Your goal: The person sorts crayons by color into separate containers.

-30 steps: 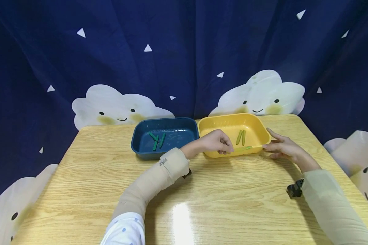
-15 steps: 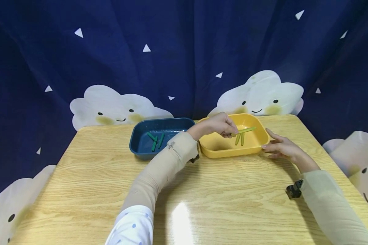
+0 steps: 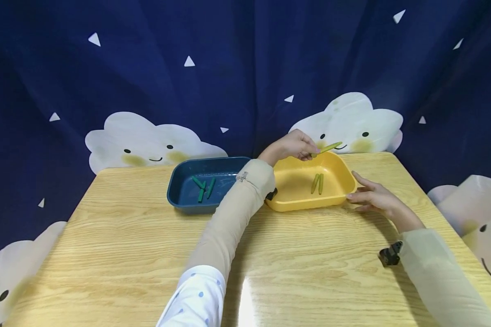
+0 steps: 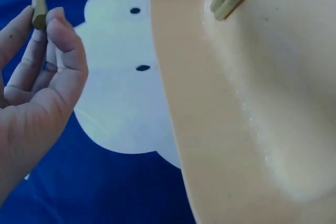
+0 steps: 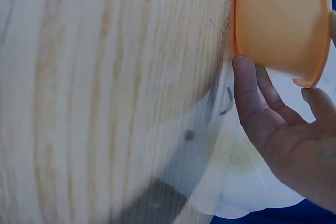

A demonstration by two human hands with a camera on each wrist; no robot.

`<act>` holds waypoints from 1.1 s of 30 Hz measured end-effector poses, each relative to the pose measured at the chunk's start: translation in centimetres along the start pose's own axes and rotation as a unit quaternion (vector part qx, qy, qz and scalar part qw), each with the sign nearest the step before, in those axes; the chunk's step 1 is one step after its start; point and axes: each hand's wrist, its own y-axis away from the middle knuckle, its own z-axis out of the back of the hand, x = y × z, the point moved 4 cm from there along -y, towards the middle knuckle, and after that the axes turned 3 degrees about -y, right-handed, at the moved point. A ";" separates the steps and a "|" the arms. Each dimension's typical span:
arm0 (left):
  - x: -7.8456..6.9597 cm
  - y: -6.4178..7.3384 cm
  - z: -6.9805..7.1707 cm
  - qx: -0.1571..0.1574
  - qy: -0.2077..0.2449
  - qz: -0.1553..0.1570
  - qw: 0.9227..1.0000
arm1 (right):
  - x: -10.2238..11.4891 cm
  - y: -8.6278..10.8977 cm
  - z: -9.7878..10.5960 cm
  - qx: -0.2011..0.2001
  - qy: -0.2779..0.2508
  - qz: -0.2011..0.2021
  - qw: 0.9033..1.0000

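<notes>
My left hand (image 3: 295, 145) pinches a yellow-green faceted stick (image 3: 329, 147) between thumb and fingers, above the far rim of the yellow tray (image 3: 298, 204). Two similar yellow-green sticks (image 3: 317, 184) lie side by side inside that tray. In the left wrist view the pinched stick (image 4: 39, 10) points up from the fingertips, beyond the tray's wall (image 4: 181, 103). My right hand (image 3: 376, 197) is at the tray's right end. Its fingertips touch the outer wall in the right wrist view, the thumb near the rim and the fingers fairly straight.
A dark blue tray (image 3: 188, 210) with several green sticks (image 3: 211, 187) stands directly left of the yellow one, partly covered by the left forearm. Both sit on a wooden table (image 3: 122, 254). A blue curtain (image 3: 212, 91) with cloud prints hangs behind.
My left hand has lifted its stick from the yellow tray's near side, across the tray, to above the far rim. The right hand stays at the tray's right end.
</notes>
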 end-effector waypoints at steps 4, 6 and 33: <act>0.5 -1.0 0.1 -0.013 0.014 -0.012 1.000 | -0.1 0.4 -0.3 -0.006 -0.001 0.000 1.000; 0.9 -1.4 0.1 -0.018 0.023 -0.007 1.000 | -0.2 0.5 -0.5 -0.007 0.001 0.000 1.000; 5.4 -1.2 -0.3 -0.051 -0.033 0.151 0.987 | 0.2 0.8 -1.5 -0.006 0.012 -0.007 1.000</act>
